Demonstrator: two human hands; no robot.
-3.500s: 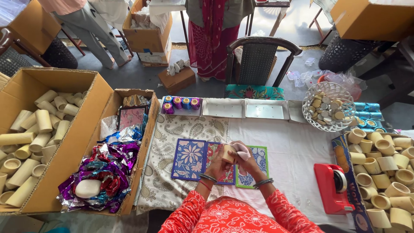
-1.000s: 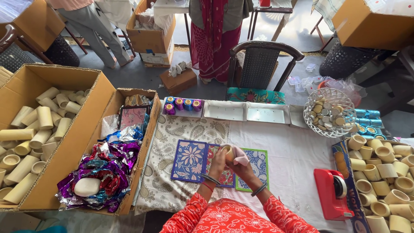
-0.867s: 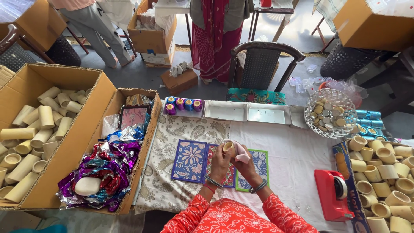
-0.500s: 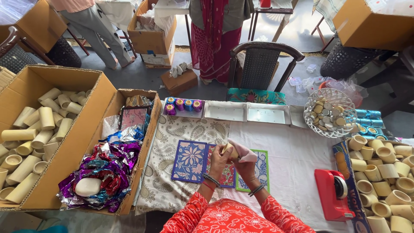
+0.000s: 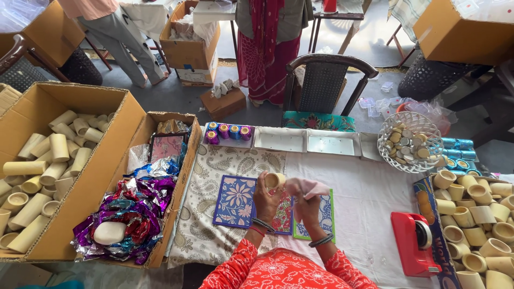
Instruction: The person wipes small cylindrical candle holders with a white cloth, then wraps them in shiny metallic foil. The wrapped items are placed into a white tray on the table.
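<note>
My left hand [image 5: 266,200] grips a short beige cardboard tube [image 5: 274,180], its open end facing up. My right hand [image 5: 307,206] pinches a pale pink cloth [image 5: 305,188] right beside the tube. Both hands hover over patterned square cards: a blue floral one [image 5: 234,200], a red one [image 5: 282,211] and a green-edged blue one [image 5: 325,214], lying on the white tablecloth [image 5: 364,203]. Bangles sit on both wrists, and red printed sleeves cover my arms.
A big carton of beige tubes [image 5: 48,155] and a carton of shiny foil wrappers [image 5: 134,206] stand left. A red tape dispenser [image 5: 415,243] and more tubes [image 5: 476,214] lie right. White trays [image 5: 305,142], a wire basket [image 5: 409,140], a chair [image 5: 326,80] and a standing person [image 5: 270,43] are beyond.
My hands have stayed over the cards while turning the tube. The pink cloth has shifted from against the tube out to its right side.
</note>
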